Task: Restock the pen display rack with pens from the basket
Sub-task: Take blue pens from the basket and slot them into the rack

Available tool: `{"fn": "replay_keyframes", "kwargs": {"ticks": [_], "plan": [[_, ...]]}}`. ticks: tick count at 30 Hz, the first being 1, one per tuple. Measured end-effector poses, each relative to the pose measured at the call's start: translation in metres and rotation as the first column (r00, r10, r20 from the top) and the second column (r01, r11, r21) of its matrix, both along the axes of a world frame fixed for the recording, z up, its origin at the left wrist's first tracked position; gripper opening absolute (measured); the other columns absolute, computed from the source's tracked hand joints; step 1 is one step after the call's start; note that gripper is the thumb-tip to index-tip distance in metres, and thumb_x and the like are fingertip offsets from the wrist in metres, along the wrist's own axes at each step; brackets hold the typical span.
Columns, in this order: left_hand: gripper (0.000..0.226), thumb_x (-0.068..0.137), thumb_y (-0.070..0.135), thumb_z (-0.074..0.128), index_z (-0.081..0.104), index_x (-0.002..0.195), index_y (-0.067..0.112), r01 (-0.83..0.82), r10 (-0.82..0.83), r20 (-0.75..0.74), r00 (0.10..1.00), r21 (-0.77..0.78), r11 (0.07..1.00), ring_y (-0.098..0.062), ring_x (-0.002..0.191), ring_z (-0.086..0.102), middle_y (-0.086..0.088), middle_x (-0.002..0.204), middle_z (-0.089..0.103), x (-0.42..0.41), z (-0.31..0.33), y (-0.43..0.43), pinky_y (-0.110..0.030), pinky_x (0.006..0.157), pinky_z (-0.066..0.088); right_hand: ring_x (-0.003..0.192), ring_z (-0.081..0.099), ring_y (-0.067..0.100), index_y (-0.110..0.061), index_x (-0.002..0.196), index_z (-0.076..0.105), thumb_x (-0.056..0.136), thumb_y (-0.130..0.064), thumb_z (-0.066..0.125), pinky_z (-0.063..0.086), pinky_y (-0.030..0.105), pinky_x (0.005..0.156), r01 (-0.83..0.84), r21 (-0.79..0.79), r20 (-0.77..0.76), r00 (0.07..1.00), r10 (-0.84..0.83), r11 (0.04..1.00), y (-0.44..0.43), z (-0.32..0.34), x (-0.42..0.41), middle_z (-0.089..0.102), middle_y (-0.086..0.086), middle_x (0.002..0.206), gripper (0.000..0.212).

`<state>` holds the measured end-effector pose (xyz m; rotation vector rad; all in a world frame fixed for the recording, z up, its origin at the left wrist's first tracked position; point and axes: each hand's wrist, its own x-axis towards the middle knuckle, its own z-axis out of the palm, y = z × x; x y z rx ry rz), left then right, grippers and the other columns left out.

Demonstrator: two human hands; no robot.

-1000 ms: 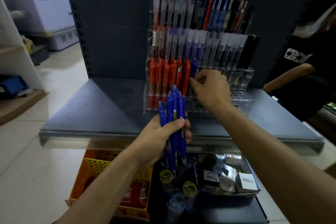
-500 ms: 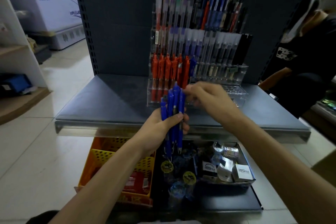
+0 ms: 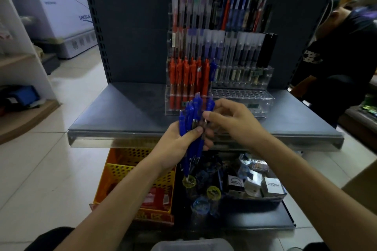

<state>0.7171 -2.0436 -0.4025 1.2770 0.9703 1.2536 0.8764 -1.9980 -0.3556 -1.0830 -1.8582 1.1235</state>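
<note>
My left hand [image 3: 179, 144] grips a bundle of several blue pens [image 3: 190, 120], held upright in front of the shelf edge. My right hand [image 3: 230, 120] pinches one blue pen [image 3: 210, 106] at the right side of that bundle. Behind them the clear tiered pen display rack [image 3: 240, 96] stands on the grey shelf [image 3: 126, 112]. Its lower left tier holds a row of red pens [image 3: 189, 75] with one blue pen [image 3: 213, 69] beside them. The holes to the right on the lowest tier hold nothing.
Under the shelf sit a yellow and orange perforated basket [image 3: 122, 171] and a dark lower shelf with small boxes [image 3: 273, 185] and round lids. A person in dark clothes [image 3: 334, 63] stands at the right. A white freezer [image 3: 65, 18] stands far left.
My right hand left a blue pen in the rack next to the red pens, drew back toward me and took hold of another pen in the bundle. The view pulled back.
</note>
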Motion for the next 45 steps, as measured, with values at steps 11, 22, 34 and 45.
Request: {"fn": "replay_keyframes", "kwargs": {"ticks": [11,22,34,45], "plan": [[0.017,0.099,0.009,0.046,0.053,0.112,0.0,-0.01,0.01,0.022,1.0,-0.034,0.999,-0.019,0.072,0.067,-0.01,0.088,0.068,0.001,0.0,0.012,-0.029,0.072,0.057,0.068,0.066,0.018,-0.021,0.094,0.051,0.1,-0.019,0.052,0.061,0.035,0.069,0.323,0.256,-0.228,0.936,-0.268,0.911,0.051,0.067,0.004,0.063,0.008,0.081,0.007],[0.019,0.099,0.01,0.046,0.053,0.115,0.001,-0.016,0.015,-0.009,1.0,-0.025,1.0,-0.016,0.068,0.066,-0.008,0.086,0.067,0.004,0.008,0.027,-0.025,0.068,0.056,0.084,0.067,0.024,-0.017,0.102,0.054,0.098,-0.024,0.055,0.057,0.044,0.078,0.294,0.433,0.03,0.94,-0.339,0.852,0.088,0.048,-0.014,0.066,0.005,0.088,0.008],[0.016,0.099,0.011,0.048,0.052,0.114,0.005,-0.007,0.014,-0.187,0.982,0.037,0.999,-0.014,0.066,0.061,-0.004,0.082,0.062,0.006,0.008,0.028,-0.029,0.07,0.053,0.064,0.054,0.014,-0.015,0.078,0.059,0.093,-0.034,0.064,0.043,0.031,0.063,0.349,0.455,0.203,0.855,-0.477,0.819,0.1,0.009,-0.024,0.054,-0.006,0.064,0.024],[0.018,0.1,0.014,0.046,0.059,0.112,0.009,0.026,-0.019,-0.151,0.988,0.046,0.999,-0.015,0.072,0.067,-0.003,0.088,0.072,0.007,0.011,0.016,-0.03,0.075,0.058,0.072,0.06,0.004,-0.009,0.083,0.068,0.101,-0.025,0.047,0.046,0.019,0.069,0.097,0.148,0.011,0.995,-0.1,0.984,0.022,-0.003,0.003,0.067,0.004,0.077,0.032]]}}
